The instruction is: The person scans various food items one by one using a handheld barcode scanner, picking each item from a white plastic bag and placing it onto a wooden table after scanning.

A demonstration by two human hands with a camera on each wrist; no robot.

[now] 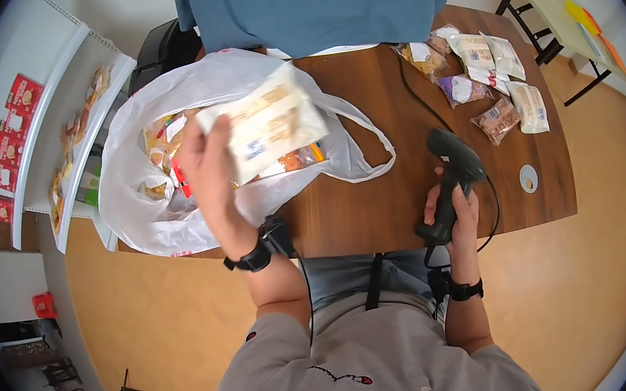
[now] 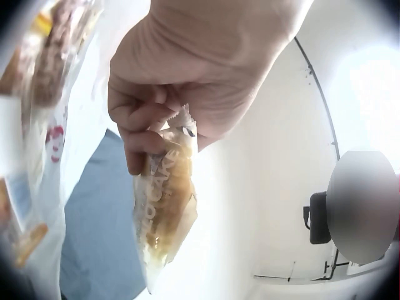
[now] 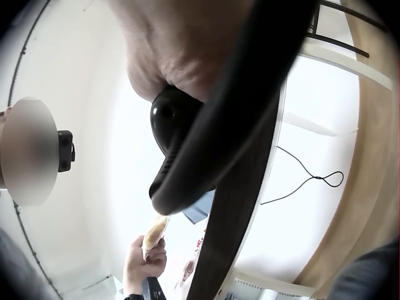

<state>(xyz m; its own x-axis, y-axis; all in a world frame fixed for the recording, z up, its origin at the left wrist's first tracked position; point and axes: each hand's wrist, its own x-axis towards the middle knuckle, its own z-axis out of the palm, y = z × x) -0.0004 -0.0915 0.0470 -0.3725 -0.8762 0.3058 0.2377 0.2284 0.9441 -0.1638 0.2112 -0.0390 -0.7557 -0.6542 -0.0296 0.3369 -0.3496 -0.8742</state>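
Note:
My left hand (image 1: 208,165) pinches a white and clear snack packet (image 1: 274,126) by its edge, above a large white plastic bag (image 1: 125,209). Up close in the left wrist view, the packet (image 2: 167,203) has a tan filling and print that includes "CAKE", with curled fingers at its top end. More colourful snack packets (image 1: 167,139) lie inside the open bag. Around the handle of a black handheld barcode scanner (image 1: 456,160), my right hand (image 1: 465,217) is wrapped near the table's front edge. The scanner's head points up toward the left.
Several snack packets (image 1: 471,54) lie at the table's (image 1: 361,213) back right, with the scanner's cable (image 1: 415,91) running beside them. A blue cloth (image 1: 311,6) drapes over something at the back. Shelves (image 1: 64,77) with red boxes stand at left; a side table (image 1: 550,10) stands at right.

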